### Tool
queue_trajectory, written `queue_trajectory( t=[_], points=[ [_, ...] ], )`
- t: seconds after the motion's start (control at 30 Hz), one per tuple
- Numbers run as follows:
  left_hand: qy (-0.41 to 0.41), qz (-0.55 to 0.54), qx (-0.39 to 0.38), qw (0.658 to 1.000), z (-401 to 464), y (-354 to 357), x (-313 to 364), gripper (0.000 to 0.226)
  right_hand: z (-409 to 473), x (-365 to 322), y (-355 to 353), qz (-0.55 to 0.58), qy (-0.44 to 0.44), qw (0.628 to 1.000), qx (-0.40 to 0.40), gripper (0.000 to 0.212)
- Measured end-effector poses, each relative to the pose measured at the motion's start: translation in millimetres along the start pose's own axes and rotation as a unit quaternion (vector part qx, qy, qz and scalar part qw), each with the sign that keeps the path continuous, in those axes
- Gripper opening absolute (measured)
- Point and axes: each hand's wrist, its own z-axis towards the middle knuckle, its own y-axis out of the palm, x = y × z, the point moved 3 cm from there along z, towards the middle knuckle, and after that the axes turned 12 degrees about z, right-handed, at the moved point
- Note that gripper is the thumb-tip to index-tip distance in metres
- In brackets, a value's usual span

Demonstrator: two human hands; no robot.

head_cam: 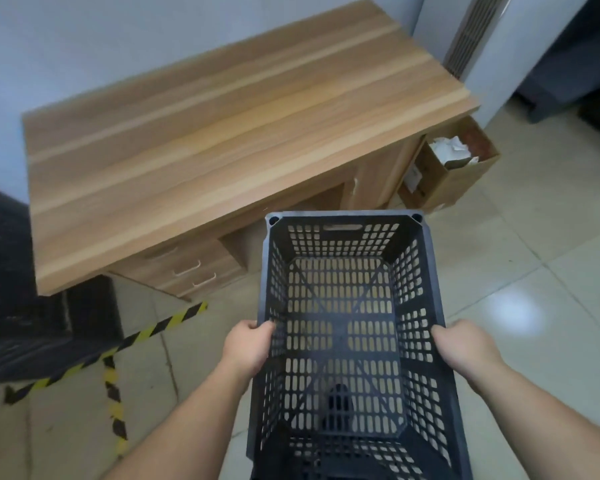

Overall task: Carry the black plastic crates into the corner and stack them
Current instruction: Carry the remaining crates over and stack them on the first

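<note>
**Two hands carried one black crate**

Both hands clamped the long sides of a black crate [347, 327], held above the tiled floor [520, 271]. The left hand [246, 348] curled over the left rim, and the right hand [465, 348] gripped the right rim opposite it. The crate was open-topped, its perforated walls and base showing the floor through them. Ahead of the hands, beyond the crate's far end, stood a wooden desk [222, 140]. Left of the left hand lay yellow-black floor tape [153, 330], with more dark crates [11, 289] stacked farther left. A cardboard box [454, 168] sat forward and right, beside the desk.
</note>
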Motion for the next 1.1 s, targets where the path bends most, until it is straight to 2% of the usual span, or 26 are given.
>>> queue_trajectory(
  t=[0.17,0.37,0.57,0.83,0.97,1.1],
  points=[
    [-0.029,-0.048,0.021,0.998,-25,-31,-80,0.033,-53,-18,32,-0.022,-0.052,0.998,-0.020,0.033],
    [-0.052,-0.105,0.054,0.992,-79,-85,-162,0.023,-127,-45,71,-0.064,-0.095,0.992,-0.043,0.037],
    [-0.102,-0.140,0.105,0.979,-116,-146,-237,0.024,-194,-88,108,-0.101,-0.150,0.976,-0.122,0.036],
    [-0.157,-0.210,0.188,0.947,-183,-215,-306,0.031,-281,-160,147,-0.097,-0.219,0.946,-0.221,0.030],
    [-0.179,-0.259,0.224,0.922,-226,-244,-329,0.032,-335,-200,159,-0.114,-0.275,0.922,-0.249,0.029],
    [-0.179,-0.279,0.241,0.912,-257,-284,-357,0.035,-383,-243,168,-0.135,-0.329,0.898,-0.258,0.034]
  ],
)
